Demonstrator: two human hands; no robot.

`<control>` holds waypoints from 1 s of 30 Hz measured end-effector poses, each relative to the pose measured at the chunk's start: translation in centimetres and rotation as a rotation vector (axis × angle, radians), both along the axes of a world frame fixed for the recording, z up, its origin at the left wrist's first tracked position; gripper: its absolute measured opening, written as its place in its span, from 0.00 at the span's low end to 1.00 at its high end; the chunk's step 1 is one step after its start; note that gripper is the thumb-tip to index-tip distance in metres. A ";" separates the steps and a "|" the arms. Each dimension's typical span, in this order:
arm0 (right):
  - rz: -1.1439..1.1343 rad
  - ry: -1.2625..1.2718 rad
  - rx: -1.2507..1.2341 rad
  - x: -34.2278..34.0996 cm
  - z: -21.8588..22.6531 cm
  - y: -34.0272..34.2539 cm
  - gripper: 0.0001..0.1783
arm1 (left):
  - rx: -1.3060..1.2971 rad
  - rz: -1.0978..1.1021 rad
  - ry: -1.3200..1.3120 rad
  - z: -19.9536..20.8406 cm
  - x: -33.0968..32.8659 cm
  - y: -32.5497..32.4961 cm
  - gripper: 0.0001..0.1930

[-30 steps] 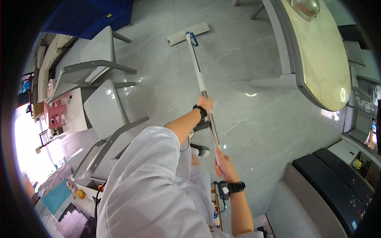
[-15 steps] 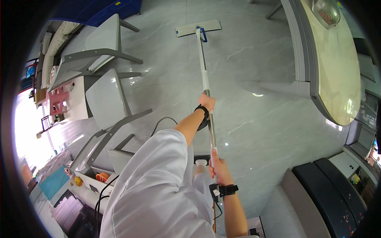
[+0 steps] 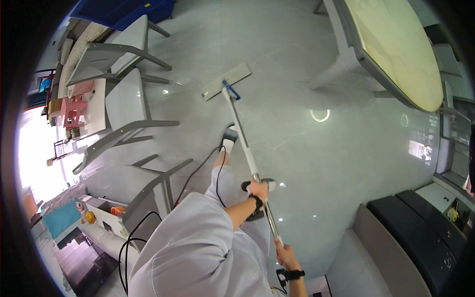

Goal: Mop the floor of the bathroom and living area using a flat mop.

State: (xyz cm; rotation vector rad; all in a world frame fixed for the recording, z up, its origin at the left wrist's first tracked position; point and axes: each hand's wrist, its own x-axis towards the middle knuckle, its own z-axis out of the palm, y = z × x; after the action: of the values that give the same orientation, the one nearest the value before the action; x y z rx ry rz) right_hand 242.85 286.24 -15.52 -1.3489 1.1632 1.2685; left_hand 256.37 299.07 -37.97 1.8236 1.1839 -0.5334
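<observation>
A flat mop point(image 3: 241, 129) with a long metal and white pole slants across the middle of the view. Its pale flat head point(image 3: 226, 82) with a blue joint lies on the grey tiled floor point(image 3: 292, 143), angled up to the right. Midway down the pole, my left hand point(image 3: 258, 188) is closed around it, just below the white sleeve. My right hand point(image 3: 287, 255) grips the pole lower down, near its end. Both wrists wear black straps. My feet in dark and white slippers point(image 3: 229, 134) stand beside the pole, the left one further forward.
Several grey chairs point(image 3: 129, 99) line the left side, their legs reaching onto the floor. A pale round-ended table point(image 3: 396, 44) stands at the upper right. A black-topped bench point(image 3: 415, 237) is at lower right. Black cables point(image 3: 198, 168) run by my left leg. A blue piece point(image 3: 121, 14) sits top left.
The mop head has come nearer to me and slightly left, turning to a slant. Both hands have moved down with the pole. My left foot now shows ahead of the right.
</observation>
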 end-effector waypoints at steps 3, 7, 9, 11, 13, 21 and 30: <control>0.004 0.087 -0.024 -6.6 5.6 -5.1 0.33 | -0.111 -0.036 0.126 5.6 -8.5 -5.0 0.16; 0.027 0.225 -0.105 -11.9 7.5 -8.8 0.32 | -0.179 0.125 0.278 7.9 -12.8 -9.8 0.12; 0.048 0.201 -0.093 -10.6 7.5 -9.9 0.33 | -0.137 0.087 0.214 7.4 -12.1 -10.4 0.12; 0.113 0.168 -0.057 -7.3 7.1 -10.1 0.34 | -0.179 0.171 0.160 2.9 -12.7 -9.2 0.17; 0.256 0.121 -0.116 -4.2 6.2 -10.7 0.34 | -0.204 0.187 0.013 2.0 -10.4 -10.0 0.15; 0.526 -0.068 -0.125 12.6 1.9 -8.5 0.36 | -0.516 0.596 -0.176 -0.7 7.1 -5.5 0.07; 0.458 -0.116 -0.018 21.4 -1.7 -1.8 0.37 | -0.598 0.630 0.002 -1.9 18.4 4.0 0.03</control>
State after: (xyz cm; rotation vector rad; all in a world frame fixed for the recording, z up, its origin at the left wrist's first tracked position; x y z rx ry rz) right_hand 264.28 284.39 -17.18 -1.7426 0.8101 1.4732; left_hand 274.74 303.09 -39.83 0.8852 1.3364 -0.4504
